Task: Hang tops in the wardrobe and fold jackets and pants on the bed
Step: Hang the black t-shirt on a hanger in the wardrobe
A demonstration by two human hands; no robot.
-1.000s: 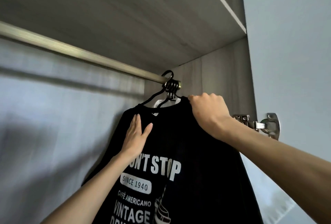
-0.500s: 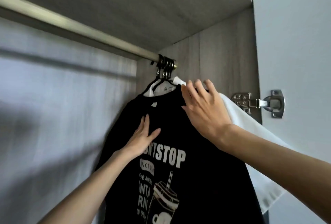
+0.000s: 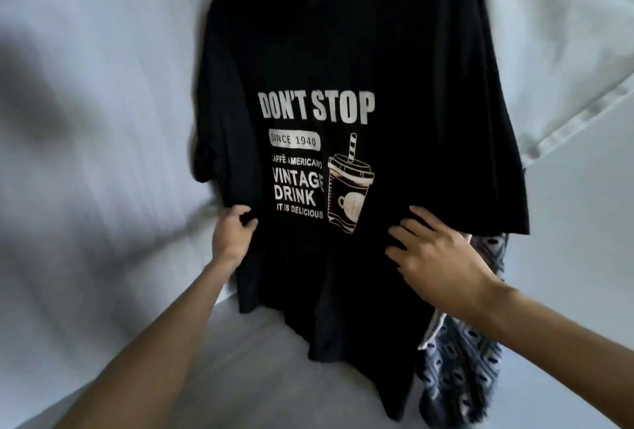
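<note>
While the black T-shirt point(image 3: 343, 51) hangs vertically, your left hand point(image 3: 233, 236) pinches its edge; your right hand point(image 3: 439, 257) lies flat on it.

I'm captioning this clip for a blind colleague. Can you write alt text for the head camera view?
A black T-shirt printed DON'T STOP hangs before the camera; the left hand pinches its side edge while the right hand rests open on its front. A white garment and a patterned garment hang behind it.
</note>
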